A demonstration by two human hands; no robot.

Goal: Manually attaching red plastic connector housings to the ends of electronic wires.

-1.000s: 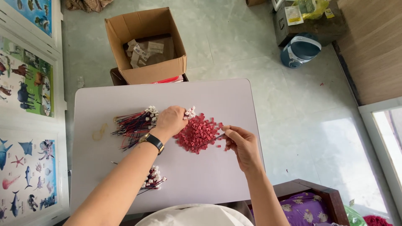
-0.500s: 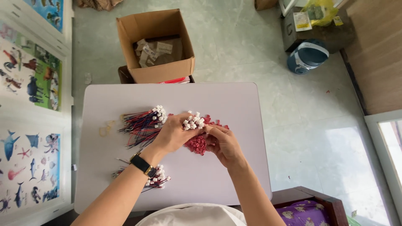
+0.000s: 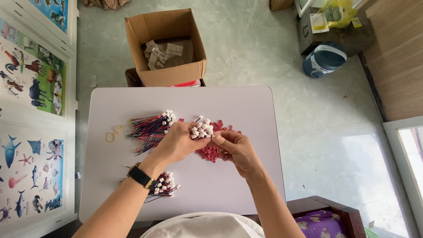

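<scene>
Seen from above, the left hand (image 3: 178,143) is closed around a bundle of thin wires with white plastic connectors (image 3: 202,130). The right hand (image 3: 235,149) pinches at the connector ends, fingers nearly closed, over a heap of small red parts (image 3: 210,152) mid-table. Beyond the white table (image 3: 246,110), an open cardboard box (image 3: 165,48) holds paper packets.

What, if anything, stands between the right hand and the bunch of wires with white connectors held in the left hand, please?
Nothing visible does. The right hand meets the bunch of wires directly, beside the left hand that grips it. The pile of small red pieces lies on the table beneath them, not between.
</scene>
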